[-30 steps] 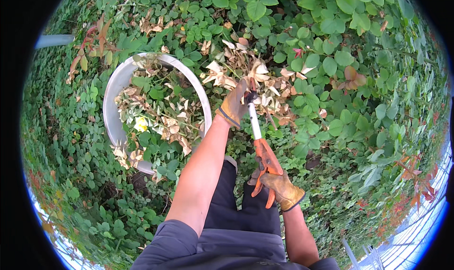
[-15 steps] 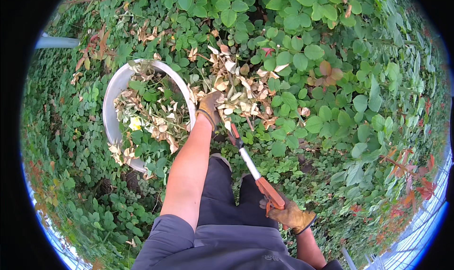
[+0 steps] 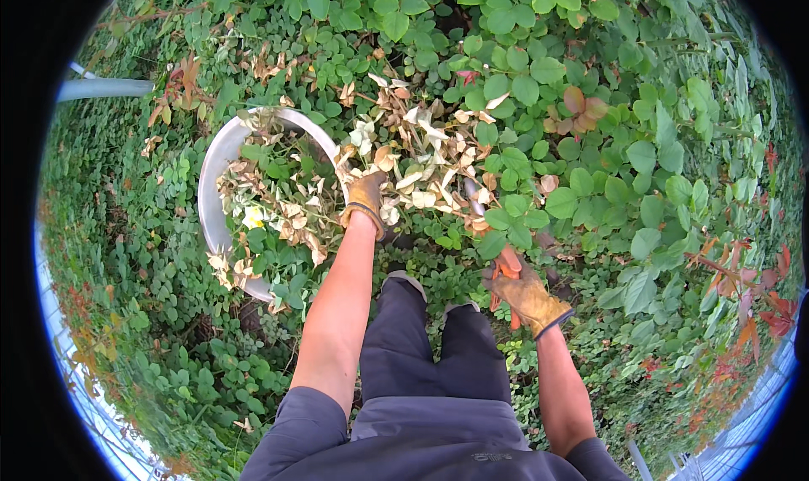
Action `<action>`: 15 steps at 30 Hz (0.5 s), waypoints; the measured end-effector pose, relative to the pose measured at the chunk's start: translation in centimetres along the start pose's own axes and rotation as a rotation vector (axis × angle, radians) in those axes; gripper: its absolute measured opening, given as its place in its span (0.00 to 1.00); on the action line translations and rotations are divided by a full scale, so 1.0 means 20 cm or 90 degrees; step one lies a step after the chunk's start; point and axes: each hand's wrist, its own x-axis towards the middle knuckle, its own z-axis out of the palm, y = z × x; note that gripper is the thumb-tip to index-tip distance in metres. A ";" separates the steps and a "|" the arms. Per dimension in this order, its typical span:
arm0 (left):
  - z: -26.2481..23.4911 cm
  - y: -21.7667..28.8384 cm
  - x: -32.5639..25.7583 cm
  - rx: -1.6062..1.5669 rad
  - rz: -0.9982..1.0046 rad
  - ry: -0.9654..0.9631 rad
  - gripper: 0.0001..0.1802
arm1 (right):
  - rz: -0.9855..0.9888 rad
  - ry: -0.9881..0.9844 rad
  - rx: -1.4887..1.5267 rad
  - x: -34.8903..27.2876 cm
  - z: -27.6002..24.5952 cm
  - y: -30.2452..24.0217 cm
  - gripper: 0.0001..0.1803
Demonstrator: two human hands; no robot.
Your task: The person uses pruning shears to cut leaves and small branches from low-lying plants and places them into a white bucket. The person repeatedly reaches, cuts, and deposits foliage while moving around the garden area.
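Note:
My left hand (image 3: 365, 199), in a tan and yellow work glove, is closed at the near left edge of a withered branch with curled tan leaves (image 3: 425, 157). Its fingertips are partly covered by the dry foliage. In my right hand (image 3: 527, 297), gloved alike, is the orange handle (image 3: 508, 264) of a long-reach pruner, with the fingers wrapped round it. The pruner's silver shaft (image 3: 475, 196) points away into the leaves right of the branch; its blades are hidden. Just left of my left hand stands a pale round tub (image 3: 212, 182).
The tub holds dry and green cuttings with a yellow flower (image 3: 253, 217). Dense green shrubs (image 3: 640, 157) surround everything, tallest at the far right. A grey pipe (image 3: 105, 88) juts in at the far left. My shoes (image 3: 406, 280) are among low leaves.
My right hand has moved forward and slightly right, carrying the pruner away from beside my left hand to the branch's right side. Paler leaves now show above my left hand.

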 end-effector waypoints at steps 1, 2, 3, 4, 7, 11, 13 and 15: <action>-0.04 0.04 0.03 -0.450 -0.158 -0.072 0.24 | 0.001 -0.011 -0.080 0.01 0.03 -0.02 0.26; -0.07 0.09 0.06 -0.789 -0.325 -0.078 0.27 | -0.030 0.003 -0.169 -0.01 0.07 -0.04 0.25; -0.06 0.19 0.07 -1.019 -0.497 -0.003 0.26 | -0.115 0.005 -0.247 -0.03 0.10 -0.05 0.23; -0.09 0.23 0.10 -1.037 -0.456 -0.050 0.24 | -0.120 0.014 -0.220 -0.08 0.14 -0.06 0.20; -0.12 0.35 0.16 -1.102 -0.287 -0.103 0.21 | -0.254 0.035 -0.299 -0.22 0.19 -0.09 0.36; -0.11 0.41 0.17 -1.262 -0.246 -0.220 0.22 | -0.278 0.077 -0.381 -0.31 0.16 -0.06 0.40; -0.09 0.38 0.11 -1.264 -0.270 -0.225 0.22 | -0.245 0.042 -0.374 -0.36 0.13 0.02 0.40; -0.06 0.31 0.03 -1.301 -0.233 -0.136 0.24 | -0.260 0.002 -0.305 -0.46 0.11 0.13 0.40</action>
